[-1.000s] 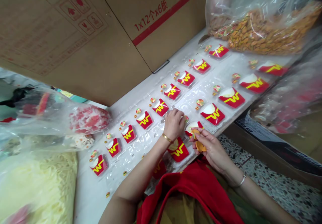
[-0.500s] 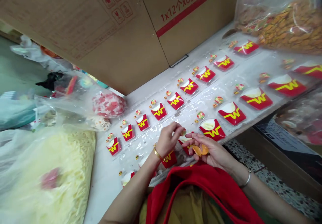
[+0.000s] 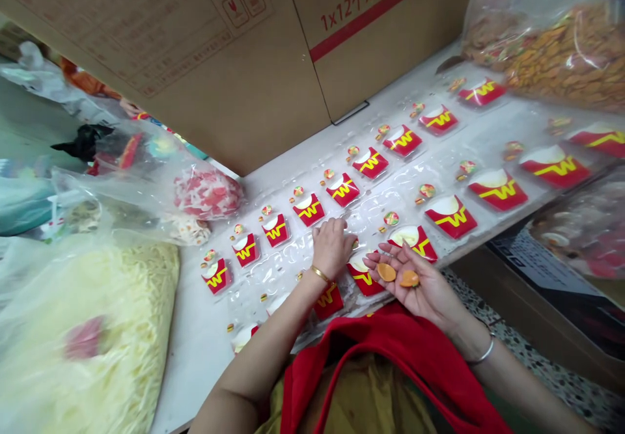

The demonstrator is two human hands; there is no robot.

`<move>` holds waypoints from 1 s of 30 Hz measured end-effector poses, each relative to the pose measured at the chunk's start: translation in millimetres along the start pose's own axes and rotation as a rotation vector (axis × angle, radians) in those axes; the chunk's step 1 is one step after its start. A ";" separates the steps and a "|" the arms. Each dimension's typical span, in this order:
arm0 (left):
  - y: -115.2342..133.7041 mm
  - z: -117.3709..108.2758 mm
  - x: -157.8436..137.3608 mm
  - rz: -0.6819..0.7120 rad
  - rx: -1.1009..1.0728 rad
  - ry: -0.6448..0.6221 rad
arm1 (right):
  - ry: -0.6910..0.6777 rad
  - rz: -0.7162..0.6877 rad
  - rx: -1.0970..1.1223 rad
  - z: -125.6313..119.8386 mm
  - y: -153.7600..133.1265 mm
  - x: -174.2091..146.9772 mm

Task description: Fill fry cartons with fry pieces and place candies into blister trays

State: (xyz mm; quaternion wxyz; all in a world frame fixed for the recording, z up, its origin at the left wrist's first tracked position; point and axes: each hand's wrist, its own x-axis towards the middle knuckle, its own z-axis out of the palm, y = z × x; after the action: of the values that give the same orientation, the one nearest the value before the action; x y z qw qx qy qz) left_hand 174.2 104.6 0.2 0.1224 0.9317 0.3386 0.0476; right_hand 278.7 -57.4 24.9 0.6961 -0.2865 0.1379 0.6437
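Note:
My left hand [image 3: 334, 248] has its fingers curled down over the near clear plastic tray [image 3: 288, 271]. The fingertips are hidden, so I cannot tell what they hold. Close to its thumb, a small pizza-like piece [image 3: 355, 244] shows, above a red fries carton [image 3: 361, 276] with a yellow zigzag. Palm up, my right hand [image 3: 422, 291] carries two small orange pieces [image 3: 386, 272], lying loose on its fingers and palm. Green shows on one piece's edge. Beneath that hand, another fries carton [image 3: 426, 246] is partly covered.
A tall cardboard box [image 3: 273, 95] stands behind the trays. A bag of orange pieces [image 3: 551, 50] lies at the far right, a bag of pale yellow strips [image 3: 122, 330] at the left, and a bag of pink-and-white pieces [image 3: 208, 193] behind that. The table edge slants along the right.
My left hand has shifted slightly away from me, and its fingers now point down at the tray. My right palm has opened wider, spreading the orange pieces apart. The view has tilted slightly.

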 end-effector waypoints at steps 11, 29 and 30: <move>17.8 -56.0 -57.6 0.500 -0.468 -0.200 | -0.156 0.154 0.053 14.1 11.6 5.1; -61.5 -19.4 -90.7 -0.364 -0.102 0.138 | -0.041 0.213 -0.212 40.4 49.8 9.7; -59.8 -21.9 -91.4 -0.354 -0.088 0.148 | -0.035 0.219 -0.210 41.8 51.6 10.1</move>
State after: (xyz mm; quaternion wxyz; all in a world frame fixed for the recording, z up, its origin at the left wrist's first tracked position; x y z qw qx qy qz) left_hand 63.4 94.5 5.3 0.1442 0.8452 0.5030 0.1085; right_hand 222.3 -24.8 41.2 0.5903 -0.3297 0.0883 0.7315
